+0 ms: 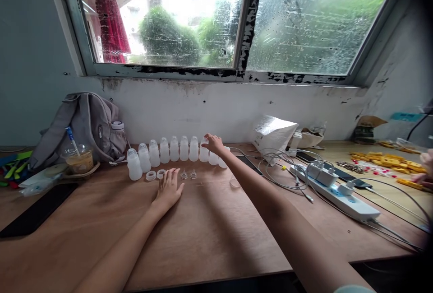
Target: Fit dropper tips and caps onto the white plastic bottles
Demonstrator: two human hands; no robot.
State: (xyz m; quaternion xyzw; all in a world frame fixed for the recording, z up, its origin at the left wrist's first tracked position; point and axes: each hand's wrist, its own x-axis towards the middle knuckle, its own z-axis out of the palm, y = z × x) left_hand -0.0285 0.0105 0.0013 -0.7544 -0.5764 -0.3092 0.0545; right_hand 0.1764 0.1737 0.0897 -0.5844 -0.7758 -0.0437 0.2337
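A row of several translucent white bottles (pixel 169 151) stands across the wooden table (pixel 203 239) near the wall. My right hand (pixel 214 142) reaches to the row's right end, its fingers closed over the top of one bottle (pixel 204 152). My left hand (pixel 168 190) lies flat on the table with fingers stretched out, holding nothing. Just beyond its fingertips lie two white rings (pixel 155 175) and two small clear teats (pixel 188 174). A clear round disc (pixel 234 182) rests beside my right forearm.
A grey backpack (pixel 84 123) and an iced drink cup (pixel 78 159) sit at the left. A white power strip (pixel 334 191) with cables, phones and a white bag (pixel 274 132) lie to the right. Another person's hand (pixel 425 171) works among yellow parts (pixel 389 160) at far right.
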